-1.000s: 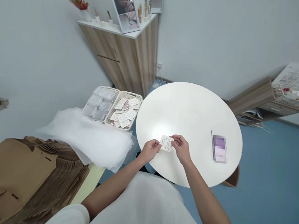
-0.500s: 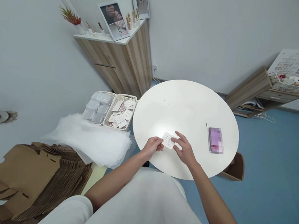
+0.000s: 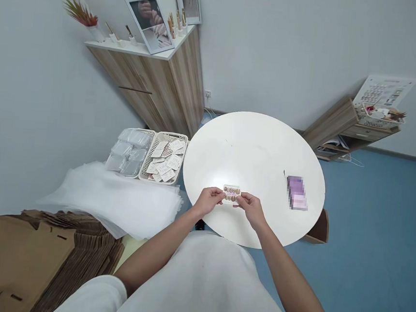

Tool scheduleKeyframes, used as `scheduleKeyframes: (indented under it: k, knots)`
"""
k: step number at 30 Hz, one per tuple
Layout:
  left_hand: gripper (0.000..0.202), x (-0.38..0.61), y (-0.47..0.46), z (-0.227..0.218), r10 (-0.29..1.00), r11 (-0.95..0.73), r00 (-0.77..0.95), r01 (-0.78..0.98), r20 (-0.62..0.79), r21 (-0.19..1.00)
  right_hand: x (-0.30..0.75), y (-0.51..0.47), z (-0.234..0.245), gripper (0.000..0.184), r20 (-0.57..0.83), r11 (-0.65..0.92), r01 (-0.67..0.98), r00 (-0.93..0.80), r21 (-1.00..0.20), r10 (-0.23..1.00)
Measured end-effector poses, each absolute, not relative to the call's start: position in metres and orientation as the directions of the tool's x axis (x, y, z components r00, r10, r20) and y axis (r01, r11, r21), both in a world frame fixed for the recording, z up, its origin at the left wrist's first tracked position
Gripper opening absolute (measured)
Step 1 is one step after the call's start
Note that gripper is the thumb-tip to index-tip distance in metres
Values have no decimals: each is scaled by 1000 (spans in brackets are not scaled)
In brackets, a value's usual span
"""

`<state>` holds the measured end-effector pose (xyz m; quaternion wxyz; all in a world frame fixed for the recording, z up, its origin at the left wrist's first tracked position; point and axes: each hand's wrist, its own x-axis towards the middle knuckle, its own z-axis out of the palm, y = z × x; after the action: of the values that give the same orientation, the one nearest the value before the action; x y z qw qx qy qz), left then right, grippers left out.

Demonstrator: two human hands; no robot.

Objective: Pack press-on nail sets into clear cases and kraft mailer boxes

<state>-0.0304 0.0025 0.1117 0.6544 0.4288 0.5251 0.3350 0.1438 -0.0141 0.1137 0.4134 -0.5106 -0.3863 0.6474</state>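
Between my hands, above the near edge of the round white table (image 3: 255, 150), is a small card of press-on nails (image 3: 231, 191). Two rows of shiny gold-brown and pinkish nails face up at me. My left hand (image 3: 208, 200) pinches its left edge between thumb and fingers. The right edge is gripped by my right hand (image 3: 252, 209), its thumb on the front of the card. Further right on the table lies a purple and pink object (image 3: 297, 193), blurred out so its kind cannot be made out.
Left of the table stand a white basket of similar cards (image 3: 164, 158) and another of clear plastic packets (image 3: 130, 151). White plastic sheets (image 3: 109, 198) and stacked flat cardboard boxes (image 3: 36, 248) lie nearer me. A wooden cabinet (image 3: 156, 83) stands behind; an open brown box (image 3: 318, 229) sits right.
The card has been turned from its printed white side to the side with nails. My right hand, with fingers spread before, has closed on the card's right edge.
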Motion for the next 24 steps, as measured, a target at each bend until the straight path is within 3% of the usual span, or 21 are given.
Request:
scheduleKeyframes:
  k: [11, 18, 24]
  knots:
    - [30, -34, 3, 106, 860, 436, 256, 78, -441, 896, 148, -17, 102, 46, -374, -376, -59, -33, -925, 927]
    - [30, -38, 27, 110, 881, 311, 329, 137, -340, 940, 172, 4, 111, 42, -397, -367, 153, -283, -917, 873]
    - [27, -29, 35, 111, 825, 223, 463, 259, -324, 940, 182, 14, 118, 40, -381, -320, 209, -426, -924, 821]
